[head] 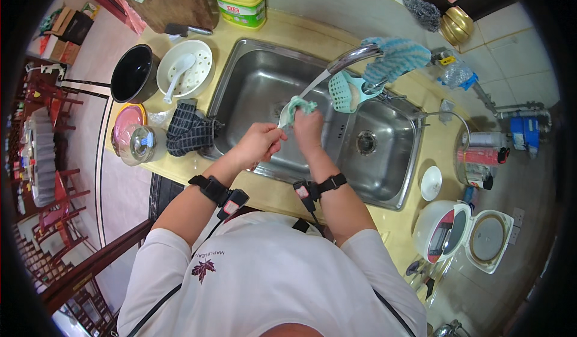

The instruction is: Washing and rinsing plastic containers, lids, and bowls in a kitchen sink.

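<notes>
Over the large basin of a stainless steel double sink (252,78), my left hand (261,143) grips the handle end of a white spoon (283,117). My right hand (308,127) holds a pale green cloth (301,104) against the spoon's other end. Water runs from the chrome faucet (354,58) onto the cloth and spoon. A blue striped cloth (396,60) hangs over the faucet. Beside the faucet, a mint green perforated holder (342,93) with a sponge-like thing in it hangs at the divider between the basins.
Left of the sink are a black pot (134,73), a white colander (198,51) with a ladle, a dark checked cloth (191,129) and a clear jar (146,144). Behind stand a yellow detergent jug (239,1) and a cleaver (187,30). At right are a white bowl (431,183) and an open rice cooker (439,231).
</notes>
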{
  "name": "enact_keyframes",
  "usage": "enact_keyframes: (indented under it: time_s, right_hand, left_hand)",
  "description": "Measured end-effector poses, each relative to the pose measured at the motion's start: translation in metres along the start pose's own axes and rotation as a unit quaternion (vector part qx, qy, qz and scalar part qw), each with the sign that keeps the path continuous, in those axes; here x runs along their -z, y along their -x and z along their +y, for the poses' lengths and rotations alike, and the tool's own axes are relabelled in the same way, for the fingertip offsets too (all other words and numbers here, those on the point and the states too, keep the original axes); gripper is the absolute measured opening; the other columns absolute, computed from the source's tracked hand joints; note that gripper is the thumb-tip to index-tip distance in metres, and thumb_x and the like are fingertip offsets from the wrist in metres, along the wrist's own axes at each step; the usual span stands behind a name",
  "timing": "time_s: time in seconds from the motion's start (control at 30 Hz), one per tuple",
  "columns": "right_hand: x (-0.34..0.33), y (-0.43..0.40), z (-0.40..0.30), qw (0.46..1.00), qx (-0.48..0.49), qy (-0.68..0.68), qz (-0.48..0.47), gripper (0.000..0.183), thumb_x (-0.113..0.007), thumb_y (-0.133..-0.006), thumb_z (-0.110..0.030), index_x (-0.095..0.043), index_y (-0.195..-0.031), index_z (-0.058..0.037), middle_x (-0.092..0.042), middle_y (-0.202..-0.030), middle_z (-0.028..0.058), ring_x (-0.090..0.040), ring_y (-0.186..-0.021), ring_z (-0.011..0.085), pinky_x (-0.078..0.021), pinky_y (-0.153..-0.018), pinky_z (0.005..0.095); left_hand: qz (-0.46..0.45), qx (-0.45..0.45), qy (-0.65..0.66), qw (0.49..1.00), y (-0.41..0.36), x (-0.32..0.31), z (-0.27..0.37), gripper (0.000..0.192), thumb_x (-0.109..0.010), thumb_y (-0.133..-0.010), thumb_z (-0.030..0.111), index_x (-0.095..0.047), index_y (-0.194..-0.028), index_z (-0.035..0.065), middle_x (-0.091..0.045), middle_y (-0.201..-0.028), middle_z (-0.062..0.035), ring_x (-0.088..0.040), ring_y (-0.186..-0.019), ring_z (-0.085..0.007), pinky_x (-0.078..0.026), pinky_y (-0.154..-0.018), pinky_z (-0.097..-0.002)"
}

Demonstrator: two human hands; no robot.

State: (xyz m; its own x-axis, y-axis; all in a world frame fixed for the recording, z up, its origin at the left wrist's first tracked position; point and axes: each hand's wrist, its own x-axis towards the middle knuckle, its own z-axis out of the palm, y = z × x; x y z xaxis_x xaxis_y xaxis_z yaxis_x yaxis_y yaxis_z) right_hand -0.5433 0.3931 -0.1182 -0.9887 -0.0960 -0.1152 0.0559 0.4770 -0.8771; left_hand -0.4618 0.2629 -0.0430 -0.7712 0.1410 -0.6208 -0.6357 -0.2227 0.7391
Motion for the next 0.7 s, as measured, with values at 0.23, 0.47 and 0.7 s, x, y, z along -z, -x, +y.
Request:
enact_keyframes:
  time_s: [0.23,0.47,0.7]
  right_hand:
    - [-0.020,0.021,-0.031,0.915,-0.067,-0.396,-0.034,0.008,-0.056,-0.075,-0.006,-0.059,-0.080,0.0003,-0.060,-0.065,0.0106,-0.057,-0.059,0.0191,-0.0457,-0.058,0.0348]
    - [-0.006,-0.008,-0.021,0.987,0.036,-0.154,-0.025,0.013,-0.054,-0.079,-0.010,-0.060,-0.086,-0.0011,-0.056,-0.061,0.0099,-0.057,-0.055,0.0201,-0.0455,-0.055,0.0306]
    - [0.011,-0.014,-0.028,0.870,-0.126,-0.474,-0.053,0.022,-0.044,-0.090,-0.016,-0.060,-0.097,-0.0033,-0.060,-0.087,0.0077,-0.057,-0.068,0.0152,-0.0500,-0.062,0.0319]
  left_hand:
    - [0.018,0.004,0.040,0.999,0.003,0.011,0.012,0.017,-0.047,-0.089,0.014,-0.056,-0.086,-0.0004,-0.044,-0.054,0.0001,-0.033,-0.039,-0.0062,-0.024,-0.036,-0.0216]
    - [-0.010,0.002,-0.020,1.000,0.003,0.014,0.019,0.018,-0.047,-0.089,0.016,-0.056,-0.085,0.0007,-0.046,-0.054,-0.0015,-0.036,-0.040,-0.0093,-0.028,-0.037,-0.0240]
    - [0.306,-0.243,-0.408,0.825,-0.004,0.008,0.019,0.022,-0.050,-0.089,0.026,-0.059,-0.090,0.0056,-0.061,-0.076,-0.0192,-0.058,-0.074,-0.0396,-0.046,-0.065,-0.0461]
